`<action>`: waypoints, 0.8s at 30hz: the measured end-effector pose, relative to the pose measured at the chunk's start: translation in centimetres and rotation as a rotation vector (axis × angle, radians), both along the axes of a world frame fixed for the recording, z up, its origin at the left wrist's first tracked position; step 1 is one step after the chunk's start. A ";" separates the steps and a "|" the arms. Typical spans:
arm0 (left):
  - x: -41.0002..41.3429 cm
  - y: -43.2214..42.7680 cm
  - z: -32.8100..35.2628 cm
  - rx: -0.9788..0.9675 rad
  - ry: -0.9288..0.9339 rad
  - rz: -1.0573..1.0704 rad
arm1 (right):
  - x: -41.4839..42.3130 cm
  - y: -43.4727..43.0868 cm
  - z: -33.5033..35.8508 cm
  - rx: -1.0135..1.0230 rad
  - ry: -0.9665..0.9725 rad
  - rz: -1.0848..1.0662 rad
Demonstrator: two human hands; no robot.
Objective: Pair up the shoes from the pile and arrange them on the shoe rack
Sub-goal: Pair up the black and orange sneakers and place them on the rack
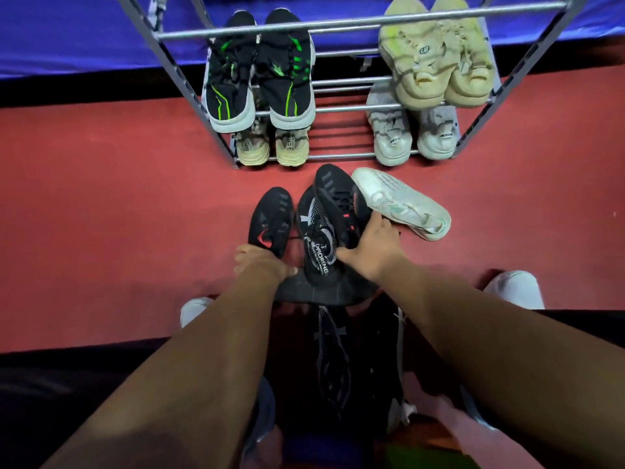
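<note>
A pile of dark shoes lies on the red floor in front of the metal shoe rack [348,108]. My left hand [260,264] grips the heel of a black shoe with a red logo [270,220]. My right hand [372,245] holds the heel of another black shoe with red marks [341,201], which rests tilted on a black and white patterned shoe [316,245]. A white shoe [402,203] lies on its side to the right of the pile. More dark shoes [334,360] lie close below me, between my arms.
The rack holds a black and green pair [260,69] and a cream pair [439,59] on an upper shelf, a beige pair [272,145] and a grey-white pair [412,130] on the lowest. A blue cloth [84,35] hangs behind. My white-shod feet [514,287] flank the pile.
</note>
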State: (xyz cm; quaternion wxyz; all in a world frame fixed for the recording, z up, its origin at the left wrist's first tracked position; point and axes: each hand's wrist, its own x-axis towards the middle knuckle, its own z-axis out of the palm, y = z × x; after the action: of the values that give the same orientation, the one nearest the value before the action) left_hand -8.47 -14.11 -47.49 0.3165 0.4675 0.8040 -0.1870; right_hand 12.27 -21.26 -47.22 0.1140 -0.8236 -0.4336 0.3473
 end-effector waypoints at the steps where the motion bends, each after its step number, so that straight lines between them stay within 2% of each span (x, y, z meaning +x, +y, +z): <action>1: -0.3 0.0 0.0 0.005 -0.023 0.006 | 0.2 -0.2 -0.3 -0.030 0.000 -0.003; 4: -1.1 0.2 0.0 0.038 -0.098 0.033 | 0.5 -0.8 -0.6 -0.105 -0.008 0.053; 8: -0.7 0.6 2.0 0.077 -0.141 0.067 | 0.2 -0.1 0.5 -0.065 0.031 -0.004; 11: 0.0 0.7 5.0 0.085 -0.106 0.043 | 0.1 1.1 3.3 -0.062 0.019 -0.008; 14: 0.2 1.3 9.0 0.065 -0.166 0.045 | 0.5 2.8 7.6 -0.062 0.010 0.006; 18: -0.4 3.3 15.8 -0.076 -0.091 -0.270 | 1.3 5.5 14.6 -0.158 -0.123 0.270; 22: -2.0 5.7 24.8 -0.309 -0.109 -0.318 | 1.9 7.4 22.7 -0.251 -0.272 0.503; 24: -3.0 6.4 29.3 -0.342 -0.068 -0.377 | 2.2 8.0 26.6 -0.250 -0.303 0.559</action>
State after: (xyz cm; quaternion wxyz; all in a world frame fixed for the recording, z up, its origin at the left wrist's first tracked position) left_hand -11.47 -7.68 -18.19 0.3774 0.5548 0.6483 -0.3598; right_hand 14.48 -13.25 -20.63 -0.1530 -0.7228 -0.6088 0.2891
